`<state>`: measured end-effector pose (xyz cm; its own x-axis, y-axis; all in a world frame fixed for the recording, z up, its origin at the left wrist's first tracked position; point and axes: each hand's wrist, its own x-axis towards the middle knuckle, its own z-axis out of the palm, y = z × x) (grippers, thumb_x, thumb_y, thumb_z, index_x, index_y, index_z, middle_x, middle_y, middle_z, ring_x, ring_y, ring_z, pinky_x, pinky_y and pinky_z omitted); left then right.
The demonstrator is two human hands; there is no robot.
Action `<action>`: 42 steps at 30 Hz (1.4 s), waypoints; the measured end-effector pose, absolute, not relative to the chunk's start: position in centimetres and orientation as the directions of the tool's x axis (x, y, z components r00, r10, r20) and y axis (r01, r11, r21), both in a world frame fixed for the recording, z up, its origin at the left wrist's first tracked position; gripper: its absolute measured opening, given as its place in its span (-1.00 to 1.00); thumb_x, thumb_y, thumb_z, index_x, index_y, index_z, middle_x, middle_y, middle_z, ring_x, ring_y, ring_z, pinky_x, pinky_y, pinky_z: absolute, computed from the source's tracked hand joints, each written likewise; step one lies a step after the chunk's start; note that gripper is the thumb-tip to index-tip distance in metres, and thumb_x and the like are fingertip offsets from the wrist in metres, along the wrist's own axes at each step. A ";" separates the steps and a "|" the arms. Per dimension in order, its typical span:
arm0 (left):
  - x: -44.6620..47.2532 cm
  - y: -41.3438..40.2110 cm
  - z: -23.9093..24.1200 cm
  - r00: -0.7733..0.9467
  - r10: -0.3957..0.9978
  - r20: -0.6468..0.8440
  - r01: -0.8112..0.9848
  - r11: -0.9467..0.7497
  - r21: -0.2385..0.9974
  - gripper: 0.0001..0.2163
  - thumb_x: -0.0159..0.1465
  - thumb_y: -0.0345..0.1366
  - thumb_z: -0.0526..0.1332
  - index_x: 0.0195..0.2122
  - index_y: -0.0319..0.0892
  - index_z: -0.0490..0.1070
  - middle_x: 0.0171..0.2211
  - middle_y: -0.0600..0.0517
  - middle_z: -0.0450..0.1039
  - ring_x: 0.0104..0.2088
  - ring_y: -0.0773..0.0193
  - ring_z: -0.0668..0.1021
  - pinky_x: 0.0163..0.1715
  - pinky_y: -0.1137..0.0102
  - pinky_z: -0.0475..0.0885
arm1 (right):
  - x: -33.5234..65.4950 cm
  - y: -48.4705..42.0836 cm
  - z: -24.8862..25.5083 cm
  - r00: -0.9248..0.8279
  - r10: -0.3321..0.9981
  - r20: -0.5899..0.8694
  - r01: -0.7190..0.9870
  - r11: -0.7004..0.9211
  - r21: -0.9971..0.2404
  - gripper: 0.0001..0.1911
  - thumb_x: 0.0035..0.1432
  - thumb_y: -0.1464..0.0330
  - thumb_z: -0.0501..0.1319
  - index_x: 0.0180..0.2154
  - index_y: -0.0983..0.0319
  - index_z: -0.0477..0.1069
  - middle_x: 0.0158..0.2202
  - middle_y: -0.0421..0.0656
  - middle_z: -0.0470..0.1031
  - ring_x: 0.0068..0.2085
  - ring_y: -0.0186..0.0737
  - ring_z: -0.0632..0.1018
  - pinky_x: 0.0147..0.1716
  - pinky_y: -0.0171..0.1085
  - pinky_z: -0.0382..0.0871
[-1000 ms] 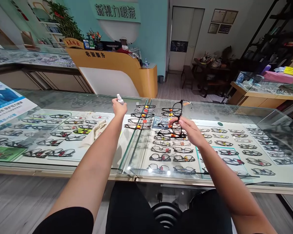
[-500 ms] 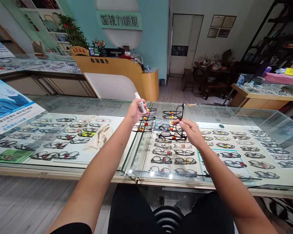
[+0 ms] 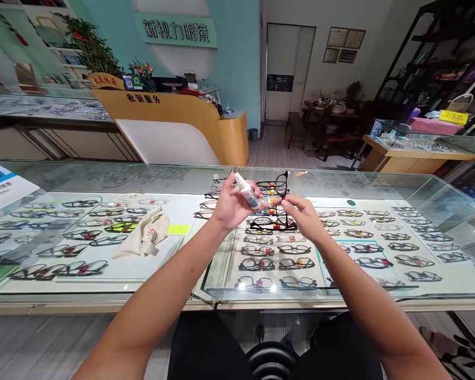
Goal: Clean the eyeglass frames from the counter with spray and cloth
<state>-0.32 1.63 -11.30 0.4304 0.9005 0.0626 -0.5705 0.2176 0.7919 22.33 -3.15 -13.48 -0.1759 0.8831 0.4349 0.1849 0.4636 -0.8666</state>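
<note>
My left hand (image 3: pixel 230 207) is closed round a small white spray bottle (image 3: pixel 248 193), its nozzle end tilted up to the left and its base towards the glasses. My right hand (image 3: pixel 303 216) pinches a pair of black-framed glasses (image 3: pixel 282 186), held upright just right of the bottle. Both hands hover close together above the glass display counter (image 3: pixel 340 182), over rows of spectacle frames under the glass. A beige cleaning cloth (image 3: pixel 150 238) lies crumpled on the counter to the left of my left arm.
A poster (image 3: pixel 2 187) lies at the counter's far left. Beyond the counter stand an orange reception desk (image 3: pixel 174 124), a doorway, a dark table with clutter and another glass case (image 3: pixel 423 142) at right. A round black stool (image 3: pixel 271 359) is below me.
My left hand has lifted the spray bottle off the counter and brought it right, next to the glasses. My right hand stayed put with the glasses. The view has shifted slightly.
</note>
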 end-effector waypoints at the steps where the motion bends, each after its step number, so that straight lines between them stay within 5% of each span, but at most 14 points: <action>1: -0.2 1.6 -11.5 0.421 0.903 0.080 -0.542 0.180 0.821 -0.42 0.34 0.35 0.27 -0.33 -0.16 0.50 -0.37 0.01 0.44 -0.29 0.19 0.57 -0.13 0.17 0.69 | 22.2 -3.1 -13.5 -0.187 0.885 0.427 0.173 0.458 -0.872 -0.46 0.40 -0.15 0.26 -0.19 0.14 0.74 -0.11 -0.09 0.76 -0.01 0.00 0.66 0.13 -0.06 0.46; 6: 0.7 1.4 -13.2 0.276 0.943 0.185 -0.267 -0.109 0.957 -0.39 0.29 0.43 0.25 -0.33 -0.11 0.48 -0.32 0.00 0.42 -0.28 0.18 0.52 -0.18 0.28 0.60 | 21.7 -3.3 -13.7 -0.231 0.885 0.403 0.152 0.442 -0.884 -0.42 0.40 -0.20 0.24 -0.19 0.13 0.74 -0.13 -0.11 0.75 -0.04 0.00 0.65 0.10 -0.06 0.46; 13: 1.9 0.7 -15.0 0.149 0.934 0.324 0.055 -0.335 0.940 -0.43 0.33 0.42 0.18 -0.28 -0.06 0.40 -0.22 -0.01 0.46 -0.20 0.11 0.50 -0.08 0.19 0.46 | 21.3 -3.5 -14.1 -0.312 0.880 0.358 0.117 0.409 -0.905 -0.42 0.40 -0.21 0.23 -0.13 0.12 0.74 -0.11 -0.11 0.74 0.01 0.01 0.65 0.17 -0.04 0.45; 22: 1.7 0.7 -14.8 0.157 0.921 0.357 0.079 -0.372 0.925 -0.46 0.37 0.36 0.12 -0.30 -0.07 0.37 -0.24 0.00 0.44 -0.24 0.13 0.47 -0.12 0.21 0.42 | 21.1 -3.6 -14.2 -0.339 0.869 0.359 0.083 0.408 -0.909 -0.45 0.44 -0.16 0.23 -0.12 0.12 0.74 -0.09 -0.10 0.75 0.04 0.02 0.67 0.23 -0.02 0.45; 36: 2.0 0.3 -15.4 0.348 0.855 0.385 0.222 -0.474 0.852 -0.50 0.37 0.30 0.18 -0.32 -0.07 0.39 -0.30 0.00 0.46 -0.23 0.05 0.47 -0.17 0.21 0.31 | 21.8 -2.8 -13.8 -0.137 0.911 0.389 0.008 0.394 -0.919 -0.49 0.43 -0.14 0.22 -0.11 0.12 0.69 -0.05 -0.09 0.75 0.05 -0.02 0.66 0.24 -0.06 0.44; 42: 0.1 2.6 -14.6 0.175 0.887 0.427 0.198 -0.456 0.868 -0.55 0.35 0.26 0.19 -0.28 -0.07 0.39 -0.32 0.02 0.36 -0.29 0.12 0.37 -0.23 0.25 0.28 | 21.9 -2.8 -13.9 -0.130 0.910 0.394 -0.021 0.394 -0.919 -0.55 0.46 -0.07 0.23 -0.09 0.12 0.70 -0.05 -0.10 0.75 0.07 -0.03 0.66 0.25 -0.06 0.44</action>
